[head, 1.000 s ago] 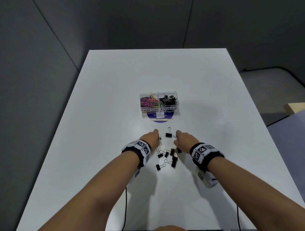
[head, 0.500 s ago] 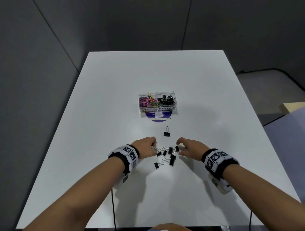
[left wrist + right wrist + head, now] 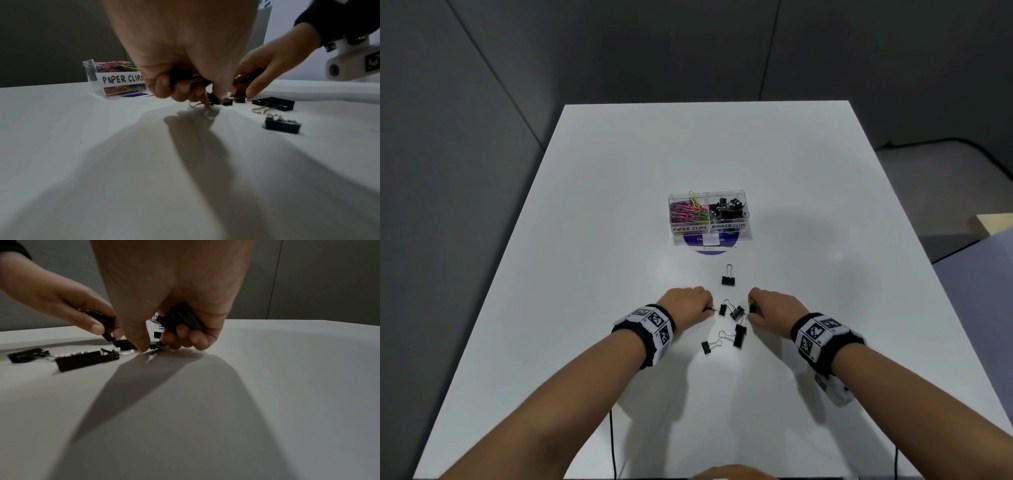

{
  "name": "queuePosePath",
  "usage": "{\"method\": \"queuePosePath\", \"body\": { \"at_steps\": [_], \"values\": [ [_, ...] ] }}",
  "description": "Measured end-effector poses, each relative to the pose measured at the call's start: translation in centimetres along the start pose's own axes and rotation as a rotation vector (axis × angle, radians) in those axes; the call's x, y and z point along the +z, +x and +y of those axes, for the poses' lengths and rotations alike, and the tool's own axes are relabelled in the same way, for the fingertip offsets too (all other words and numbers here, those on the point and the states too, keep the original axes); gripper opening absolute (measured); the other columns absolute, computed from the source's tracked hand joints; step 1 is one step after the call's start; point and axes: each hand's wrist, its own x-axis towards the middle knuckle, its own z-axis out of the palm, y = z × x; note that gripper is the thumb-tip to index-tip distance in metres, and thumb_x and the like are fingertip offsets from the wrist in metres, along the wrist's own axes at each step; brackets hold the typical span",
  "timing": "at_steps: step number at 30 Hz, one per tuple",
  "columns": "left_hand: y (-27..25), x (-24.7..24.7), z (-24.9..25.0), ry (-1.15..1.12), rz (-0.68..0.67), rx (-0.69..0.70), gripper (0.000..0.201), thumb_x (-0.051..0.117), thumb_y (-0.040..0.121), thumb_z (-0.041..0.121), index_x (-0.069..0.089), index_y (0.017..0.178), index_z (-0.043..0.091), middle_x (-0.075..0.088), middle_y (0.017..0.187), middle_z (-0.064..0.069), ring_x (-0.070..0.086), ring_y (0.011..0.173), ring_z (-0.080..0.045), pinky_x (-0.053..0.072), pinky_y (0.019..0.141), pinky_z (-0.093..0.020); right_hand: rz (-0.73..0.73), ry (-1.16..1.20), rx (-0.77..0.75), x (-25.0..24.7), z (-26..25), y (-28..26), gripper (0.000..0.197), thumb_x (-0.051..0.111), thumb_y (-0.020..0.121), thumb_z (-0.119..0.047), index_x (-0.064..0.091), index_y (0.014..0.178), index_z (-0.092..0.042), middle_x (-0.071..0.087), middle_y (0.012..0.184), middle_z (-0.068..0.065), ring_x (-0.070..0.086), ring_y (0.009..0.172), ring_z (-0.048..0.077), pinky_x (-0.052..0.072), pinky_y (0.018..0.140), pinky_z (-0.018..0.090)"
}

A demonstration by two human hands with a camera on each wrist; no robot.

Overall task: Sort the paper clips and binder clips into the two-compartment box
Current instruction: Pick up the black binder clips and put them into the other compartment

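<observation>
Both my hands already clutch binder clips: my left hand (image 3: 185,68) pinches 1 more off the table at its fingertips, and my right hand (image 3: 174,308) does likewise. I should lift cleanly, then drop them into the box (image 3: 709,219) beyond my fingers, right compartment.

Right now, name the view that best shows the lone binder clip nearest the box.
Head view: the lone binder clip stands unobstructed between box and hands. The left wrist view hides it behind fingers; the right wrist view shows only a sliver.

Binder clips (image 3: 736,327) before box (image 3: 709,236), between hands (image 3: 686,303)
</observation>
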Motion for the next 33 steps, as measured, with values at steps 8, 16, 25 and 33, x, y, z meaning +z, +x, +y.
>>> {"method": "queuePosePath", "body": {
  "at_steps": [8,16,25,33],
  "values": [
    [1.7,-2.4,-2.3,0.067,0.059,-0.02,0.038,0.034,0.101,0.034,0.052,0.118,0.005,0.052,0.122,-0.01,0.056,0.107,-0.028,0.046,0.083,-0.036,0.061,0.072,0.007,-4.8,1.4,2.7,0.027,0.05,0.093,-0.027,0.048,0.114,-0.009,0.06,0.114,0.011,0.056,0.094,0.025,0.042,0.078,0.033],
    [4.7,-8.8,-4.4,-0.068,0.251,-0.045,0.03,0.035,0.101,0.038,0.05,0.103,0.012,0.068,0.096,-0.008,0.062,0.084,-0.026,0.048,0.076,-0.033,0.217,0.062,-0.038,-12.7,1.0,9.2,0.027,0.053,0.093,-0.019,0.052,0.116,-0.007,0.058,0.118,0.015,0.057,0.099,0.029,0.044,0.085,0.036],
    [9.1,-14.6,-6.7,-0.069,0.29,-0.102,0.03,0.043,0.098,0.039,0.054,0.115,0.017,0.066,0.109,-0.003,0.061,0.096,-0.022,0.04,0.071,-0.028,0.191,0.037,-0.119,-14.5,-2.2,14.8,0.036,0.057,0.091,-0.017,0.05,0.126,-0.009,0.049,0.126,0.017,0.055,0.109,0.033,0.043,0.092,0.037],
    [12.6,-15.0,-6.1,-0.133,0.287,0.001,0.031,0.05,0.096,0.029,0.054,0.123,0.014,0.06,0.12,-0.005,0.056,0.109,-0.022,0.04,0.081,-0.027,0.399,0.119,-0.152,-12.7,-0.1,11.7,0.022,0.051,0.092,-0.016,0.056,0.113,-0.011,0.057,0.113,0.009,0.055,0.098,0.025,0.043,0.075,0.032]
  ]
}}
